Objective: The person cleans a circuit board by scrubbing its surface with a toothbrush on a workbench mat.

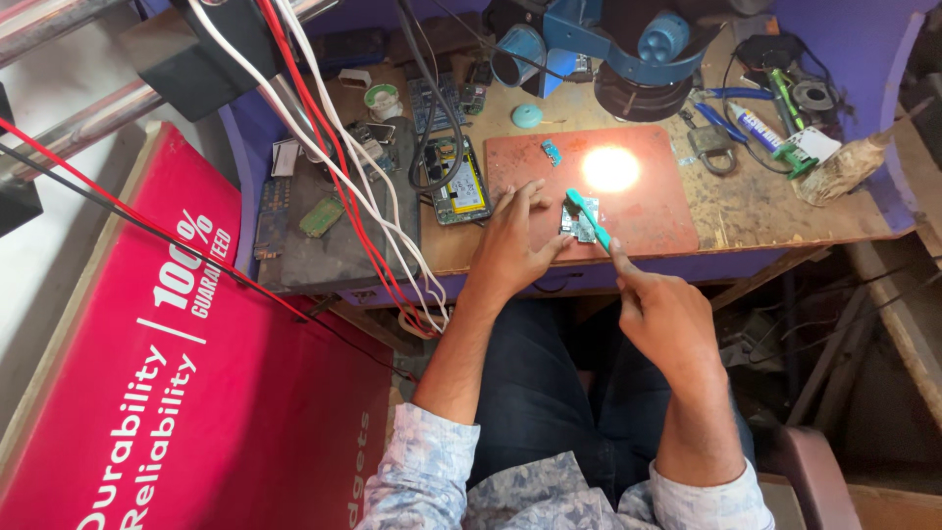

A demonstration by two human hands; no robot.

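Head view: left hand (515, 245) pinning small circuit board (579, 224) flat on red mat (638, 211), bench (765, 211) front. Right hand (659, 312) clamped on teal brush (589, 218), bristles touching board. Hands apart. Cleaning seemingly midway; opened phone (457, 182) nearby, unassembled.

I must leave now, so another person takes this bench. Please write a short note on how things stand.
Left hand: fingers pin the small circuit board on the red mat.
Right hand: grip on a teal brush, its head over the board.
Opened phone lies left of the mat; a small blue part on the mat.
Done: board is out on the mat. Left: cannot tell.
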